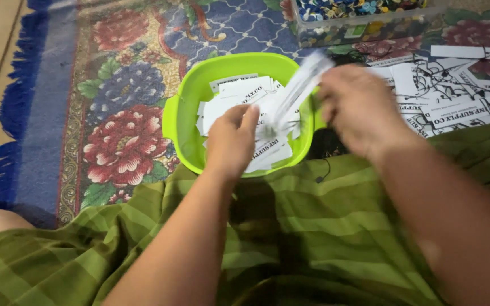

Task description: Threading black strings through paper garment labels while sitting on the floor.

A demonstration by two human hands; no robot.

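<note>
A lime-green plastic bowl sits on the carpet, filled with white printed paper tags. My left hand hovers over the bowl's near side, fingers curled toward the tags. My right hand is blurred at the bowl's right rim. A white tag, also blurred, slants up from the bowl toward that hand, which seems to pinch its upper end. A thin black string hangs below the right hand.
A flowered carpet with a blue fringe covers the floor. More white tags with black strings lie spread at the right. A clear plastic box of coloured small pieces stands behind the bowl. Green striped cloth covers my lap.
</note>
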